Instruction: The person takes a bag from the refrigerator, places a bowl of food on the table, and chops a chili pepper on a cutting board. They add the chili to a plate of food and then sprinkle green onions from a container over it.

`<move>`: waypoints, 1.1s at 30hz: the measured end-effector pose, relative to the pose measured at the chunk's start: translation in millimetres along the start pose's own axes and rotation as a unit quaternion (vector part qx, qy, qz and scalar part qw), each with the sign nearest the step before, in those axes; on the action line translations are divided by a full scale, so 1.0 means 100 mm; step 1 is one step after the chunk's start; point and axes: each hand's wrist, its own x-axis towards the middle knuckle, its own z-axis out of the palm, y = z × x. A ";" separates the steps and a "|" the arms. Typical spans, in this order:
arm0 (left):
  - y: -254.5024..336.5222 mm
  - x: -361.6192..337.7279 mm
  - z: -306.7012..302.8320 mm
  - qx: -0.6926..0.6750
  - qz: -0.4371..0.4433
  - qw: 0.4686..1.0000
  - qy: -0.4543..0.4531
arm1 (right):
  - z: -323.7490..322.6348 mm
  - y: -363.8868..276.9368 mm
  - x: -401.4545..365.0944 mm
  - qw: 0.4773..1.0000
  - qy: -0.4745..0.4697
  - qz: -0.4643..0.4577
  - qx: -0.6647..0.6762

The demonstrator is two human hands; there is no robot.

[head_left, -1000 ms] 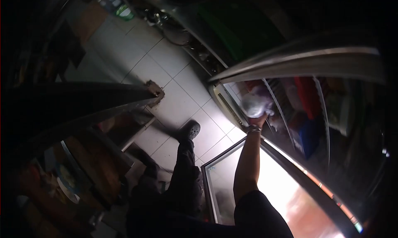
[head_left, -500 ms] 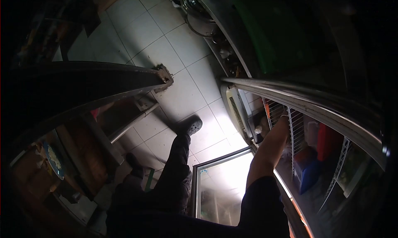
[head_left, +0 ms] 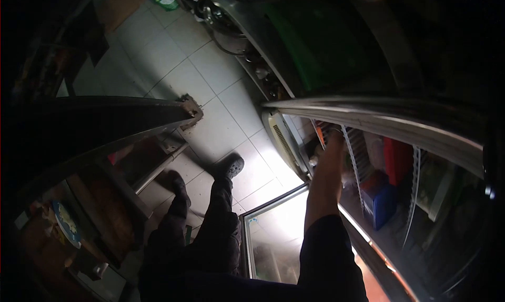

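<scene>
My right hand (head_left: pixel 335 137) reaches inside an open refrigerator cabinet, beside a white wire shelf (head_left: pixel 353 165). Its fingers are in shadow, so what they touch or hold does not show. An orange item (head_left: pixel 319 133) is near the hand, at the far end of the cabinet. Toward the near side are a blue box (head_left: pixel 384 206) and a tall red container (head_left: pixel 398 160). A second wire shelf (head_left: pixel 413 194) stands closer to the right. My left hand is out of view.
An open glass door (head_left: pixel 276 228) stands beside my legs. Pots (head_left: pixel 229 39) sit along the far counter. On the left are a dark metal beam (head_left: pixel 115 110) and a blue plate of food (head_left: pixel 66 223). Light tiles (head_left: pixel 213 123) cover the floor.
The view has shifted, so most things appear further left. My right forearm has straightened, and the hand has sunk deeper into the shadow between the shelves. My other foot now shows more.
</scene>
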 end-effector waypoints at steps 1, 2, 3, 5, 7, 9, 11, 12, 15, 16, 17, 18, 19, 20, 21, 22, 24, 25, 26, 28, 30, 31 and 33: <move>0.02 -0.02 0.01 0.064 -0.036 0.996 0.048 | 0.06 0.03 -0.02 0.998 0.004 -0.027 -0.056; 0.04 -0.03 0.02 0.125 -0.074 0.985 0.096 | 0.14 0.09 -0.06 0.990 0.009 -0.059 -0.131; 0.00 -0.01 -0.01 0.110 -0.085 0.986 0.096 | 0.14 0.11 -0.16 0.963 0.018 -0.114 -0.242; -0.19 0.05 -0.09 0.000 0.020 1.000 -0.003 | 0.08 0.10 -0.51 0.837 0.075 -0.266 -0.473; -0.28 0.05 -0.11 -0.022 0.003 1.000 0.015 | -0.03 0.07 -1.23 0.719 0.145 -0.393 -0.554; -0.36 0.00 -0.18 0.003 -0.008 1.000 0.018 | -0.05 0.02 -2.12 0.725 0.175 -0.377 -0.550; -0.50 -0.06 -0.21 0.027 -0.007 1.000 0.008 | -0.23 0.02 -2.98 0.812 0.106 -0.228 -0.527; -0.56 -0.09 -0.23 0.034 -0.006 0.999 0.005 | -0.17 -0.08 -3.44 0.795 0.114 -0.190 -0.565; -0.72 -0.15 -0.28 0.063 -0.001 0.998 -0.011 | -0.17 -0.47 -4.22 0.796 0.106 -0.259 -0.537; -0.77 -0.16 -0.28 0.071 0.002 0.997 -0.016 | -0.23 -0.58 -4.32 0.777 0.144 -0.302 -0.534; -0.80 -0.18 -0.28 0.073 0.001 0.997 -0.021 | -0.36 -0.66 -4.32 0.778 0.184 -0.315 -0.512; -0.79 -0.21 -0.26 0.067 0.003 0.997 -0.024 | -0.39 -0.89 -4.24 0.743 0.216 -0.413 -0.481; -0.79 -0.25 -0.22 0.048 0.010 0.999 -0.021 | -0.55 -1.09 -4.14 0.746 0.234 -0.410 -0.470; -0.79 -0.30 -0.19 0.028 0.018 0.999 -0.018 | -0.44 -1.55 -4.13 0.729 0.289 -0.429 -0.448; -0.70 -0.37 -0.17 -0.006 -0.047 0.999 -0.018 | -0.43 -1.89 -4.02 0.737 0.322 -0.456 -0.381; -0.63 -0.35 -0.18 -0.041 -0.112 0.993 -0.017 | -0.51 -2.26 -3.80 0.597 0.389 -0.558 -0.425; -0.57 -0.24 -0.23 -0.025 -0.073 0.997 -0.031 | -0.58 -2.87 -3.61 0.685 0.425 -0.499 -0.318; -0.61 -0.27 -0.21 -0.034 -0.070 0.996 -0.042 | -0.60 -3.17 -3.54 0.713 0.434 -0.482 -0.266; -0.65 -0.30 -0.22 -0.042 -0.067 0.995 -0.056 | -0.60 -3.44 -3.51 0.722 0.429 -0.490 -0.232; -0.48 -0.29 -0.29 0.037 -0.059 0.995 -0.078 | -0.54 -3.78 -3.43 0.776 0.357 -0.513 -0.088; -0.30 -0.21 -0.30 -0.096 -0.116 0.983 -0.101 | -0.44 -4.05 -3.49 0.838 0.318 -0.438 -0.073; -0.36 -0.25 -0.29 -0.044 -0.099 0.989 -0.098 | -0.37 -4.13 -3.51 0.841 0.314 -0.435 -0.070; -0.30 -0.20 -0.34 -0.070 -0.110 0.985 -0.112 | -0.31 -4.32 -3.50 0.906 0.176 -0.367 0.116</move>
